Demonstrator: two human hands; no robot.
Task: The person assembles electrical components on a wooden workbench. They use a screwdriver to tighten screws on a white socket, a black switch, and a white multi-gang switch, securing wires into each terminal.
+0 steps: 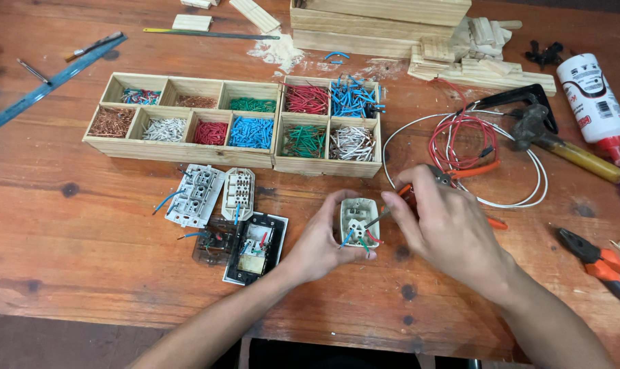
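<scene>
**Two hands on one white socket insert**

The left hand (318,244) clasps a small white socket insert (360,222) from its left side, fingers curled around the edge, the back of the part facing up. Short blue, red and green wire ends stick out of its lower edge. The right hand (441,225) closes around a slim tool (392,205) with an orange handle, and the tool's dark tip touches the insert. Both hands hover just above the worktop (84,225), a little below centre.

At nine o'clock from the insert lie four more electrical parts: two white ones (214,193) side by side, and under them a clear-dark one and a black-framed one (256,248).

At twelve o'clock stand two wooden trays (187,152), touching: the left with seven compartments, the right with four, each holding cut wire pieces in red, blue, green, white or copper.

At two o'clock lie a coil of red and white wire (460,140) and one hammer (549,137); beyond, one white glue bottle (592,99). At four o'clock lies one pair of orange-handled pliers (600,263). At ten o'clock, far off, lies one blue ruler (53,82).
</scene>
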